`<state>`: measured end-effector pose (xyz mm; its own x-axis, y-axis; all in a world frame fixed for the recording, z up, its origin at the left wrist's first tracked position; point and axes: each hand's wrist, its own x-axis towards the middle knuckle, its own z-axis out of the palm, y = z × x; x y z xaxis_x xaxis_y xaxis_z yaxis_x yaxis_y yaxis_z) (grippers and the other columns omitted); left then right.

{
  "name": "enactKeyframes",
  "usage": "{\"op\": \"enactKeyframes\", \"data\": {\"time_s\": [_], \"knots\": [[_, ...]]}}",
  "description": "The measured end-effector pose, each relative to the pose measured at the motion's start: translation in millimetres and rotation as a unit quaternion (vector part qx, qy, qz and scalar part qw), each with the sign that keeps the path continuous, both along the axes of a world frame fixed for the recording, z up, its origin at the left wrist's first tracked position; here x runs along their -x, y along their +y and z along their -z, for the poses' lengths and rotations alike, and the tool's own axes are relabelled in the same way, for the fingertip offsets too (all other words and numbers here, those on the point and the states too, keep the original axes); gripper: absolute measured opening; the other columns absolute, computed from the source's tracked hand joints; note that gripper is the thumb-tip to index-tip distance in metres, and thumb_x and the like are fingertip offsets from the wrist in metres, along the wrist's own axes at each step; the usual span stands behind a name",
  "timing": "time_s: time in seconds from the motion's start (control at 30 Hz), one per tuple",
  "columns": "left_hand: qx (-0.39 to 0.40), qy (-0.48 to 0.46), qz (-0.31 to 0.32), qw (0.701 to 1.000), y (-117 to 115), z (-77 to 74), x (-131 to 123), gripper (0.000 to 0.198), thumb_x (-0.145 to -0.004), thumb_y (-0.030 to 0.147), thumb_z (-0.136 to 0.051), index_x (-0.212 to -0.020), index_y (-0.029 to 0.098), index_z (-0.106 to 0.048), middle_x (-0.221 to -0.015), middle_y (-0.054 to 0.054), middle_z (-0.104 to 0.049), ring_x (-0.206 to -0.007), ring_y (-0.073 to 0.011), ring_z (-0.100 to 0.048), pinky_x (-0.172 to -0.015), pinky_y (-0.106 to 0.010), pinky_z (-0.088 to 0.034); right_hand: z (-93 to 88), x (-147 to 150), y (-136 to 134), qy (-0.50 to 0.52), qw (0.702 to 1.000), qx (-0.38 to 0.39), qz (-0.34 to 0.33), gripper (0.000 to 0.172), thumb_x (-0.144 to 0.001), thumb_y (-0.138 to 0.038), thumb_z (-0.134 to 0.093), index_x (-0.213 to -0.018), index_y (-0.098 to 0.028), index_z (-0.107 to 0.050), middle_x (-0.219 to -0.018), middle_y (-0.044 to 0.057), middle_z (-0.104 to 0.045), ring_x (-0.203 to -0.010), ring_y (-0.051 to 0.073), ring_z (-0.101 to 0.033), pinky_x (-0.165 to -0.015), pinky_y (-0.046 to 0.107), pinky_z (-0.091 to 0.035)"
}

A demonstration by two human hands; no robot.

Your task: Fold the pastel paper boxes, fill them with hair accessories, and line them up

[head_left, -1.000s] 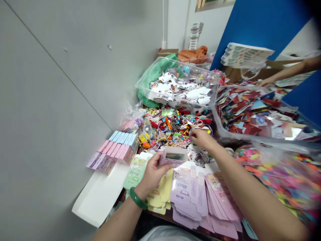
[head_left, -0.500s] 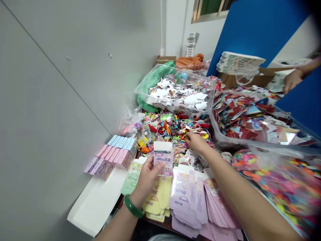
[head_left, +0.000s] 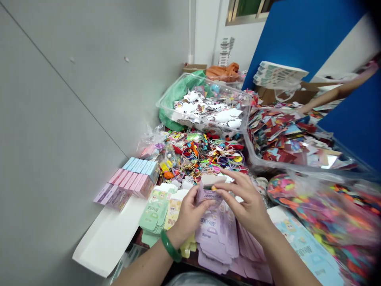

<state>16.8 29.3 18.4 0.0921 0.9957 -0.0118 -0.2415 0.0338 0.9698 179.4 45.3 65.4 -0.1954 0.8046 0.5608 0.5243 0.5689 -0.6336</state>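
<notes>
My left hand (head_left: 192, 216), with a green bangle at the wrist, is closed around a small purple carton (head_left: 207, 194) whose top flap stands up. At the carton's mouth, my right hand (head_left: 242, 200) has its thumb and fingertips on a small yellow trinket (head_left: 213, 188), mostly hidden by the fingers and the box. Below the hands lie stacks of flat purple cartons (head_left: 216, 238), green cartons (head_left: 154, 210) and pink cartons (head_left: 251, 246). Just beyond is a heap of colourful hair ties and trinkets (head_left: 205, 153).
Filled blue, pink and purple boxes (head_left: 133, 174) stand in rows on a white tray (head_left: 107, 238) at left. Clear bins hold white cutouts (head_left: 205, 107) and red cards (head_left: 279, 135). A bag of bright pieces (head_left: 324, 210) lies right. Another person's arm (head_left: 336, 93) reaches over the cards.
My right hand has come back from the trinket heap to the carton's mouth. My left hand has shifted slightly right and tilted the carton. The other person's arm has reached further left.
</notes>
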Motion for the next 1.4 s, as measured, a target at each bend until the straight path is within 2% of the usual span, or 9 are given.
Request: {"op": "enactKeyframes", "data": {"time_s": [0.17,0.27,0.37,0.63,0.77,0.93,1.07,1.23,1.4], "knots": [[0.034,-0.044,0.039,0.998,-10,1.4,-10,0.036,-0.077,0.022,-0.074,-0.111,0.021,-0.062,-0.114,-0.005,-0.069,-0.107,-0.0226,-0.063,-0.097,-0.035,-0.046,6.5,-21,-11,0.174,0.972,0.147,0.057,0.015,-0.083,-0.036,-0.068,-0.094,-0.028,-0.074,-0.107,0.007,-0.07,-0.095,0.024,-0.063,-0.079,0.038,-0.05],[0.035,-0.061,0.062,0.996,-19,10.2,-17,0.036,-0.078,0.023,-0.073,-0.112,0.022,-0.061,-0.115,-0.004,-0.069,-0.109,-0.0228,-0.062,-0.098,-0.036,-0.046,14.4,-32,-19,0.304,0.883,0.356,0.025,0.03,-0.073,-0.045,-0.076,-0.094,-0.023,-0.074,-0.083,0.005,-0.069,-0.061,0.014,-0.057,-0.051,0.026,-0.042],[0.012,-0.034,0.084,0.996,-25,20.6,-24,0.032,-0.082,0.024,-0.07,-0.113,0.022,-0.061,-0.116,-0.004,-0.068,-0.111,-0.0228,-0.061,-0.101,-0.036,-0.044,24.0,-40,-27,0.358,0.797,0.485,-0.021,0.037,-0.065,-0.047,-0.083,-0.086,-0.018,-0.074,-0.065,0.002,-0.064,-0.047,0.008,-0.047,-0.044,0.021,-0.033],[-0.021,0.06,0.102,0.993,-25,17.5,-22,0.037,-0.084,0.026,-0.068,-0.12,0.023,-0.06,-0.121,-0.006,-0.066,-0.116,-0.0243,-0.058,-0.104,-0.037,-0.041,32.9,-40,-33,0.405,0.761,0.507,-0.02,0.037,-0.06,-0.04,-0.087,-0.085,-0.017,-0.073,-0.056,-0.001,-0.058,-0.047,0.007,-0.047,-0.043,0.018,-0.033],[-0.004,0.016,0.138,0.99,-23,8.9,-14,0.039,-0.089,0.033,-0.06,-0.127,0.022,-0.06,-0.133,-0.007,-0.061,-0.128,-0.0259,-0.051,-0.111,-0.04,-0.034,34.7,-39,-26,0.42,0.728,0.541,-0.037,0.033,-0.06,-0.036,-0.087,-0.081,-0.017,-0.071,-0.055,-0.004,-0.051,-0.043,0.004,-0.039,-0.037,0.015,-0.026],[0.034,0.028,0.081,0.996,-19,-0.2,-14,0.032,-0.092,0.037,-0.052,-0.112,0.02,-0.07,-0.128,-0.007,-0.065,-0.128,-0.0254,-0.051,-0.115,-0.04,-0.029,36.1,-40,-20,0.414,0.716,0.559,-0.056,0.035,-0.058,-0.033,-0.088,-0.081,-0.014,-0.07,-0.056,-0.005,-0.049,-0.041,0.002,-0.036,-0.035,0.014,-0.022],[0.087,-0.002,0.101,0.991,-14,-9.6,-19,0.026,-0.085,0.026,-0.062,-0.109,0.02,-0.069,-0.112,-0.006,-0.07,-0.109,-0.0229,-0.061,-0.099,-0.036,-0.043,36.4,-41,-20,0.393,0.741,0.541,-0.06,0.033,-0.06,-0.033,-0.086,-0.085,-0.017,-0.071,-0.055,-0.005,-0.05,-0.04,0.003,-0.035,-0.034,0.016,-0.024],[-0.042,0.09,0.059,0.993,-7,-5.6,-11,0.014,-0.079,0.022,-0.071,-0.092,0.019,-0.07,-0.097,-0.005,-0.068,-0.094,-0.0191,-0.063,-0.084,-0.03,-0.048,41.6,-48,-30,0.246,0.927,0.283,-0.033,0.014,-0.076,-0.032,-0.076,-0.087,-0.024,-0.075,-0.094,0.005,-0.069,-0.063,0.012,-0.06,-0.049,0.023,-0.046],[-0.171,0.179,0.079,0.966,-8,-1.6,-1,0.012,-0.078,0.019,-0.074,-0.091,0.019,-0.072,-0.099,-0.007,-0.069,-0.095,-0.0184,-0.063,-0.076,-0.026,-0.051,46.0,-52,-39,0.094,0.986,0.125,-0.052,0.013,-0.081,-0.024,-0.072,-0.094,-0.027,-0.075,-0.103,0.006,-0.072,-0.091,0.02,-0.068,-0.071,0.029,-0.054]]}}
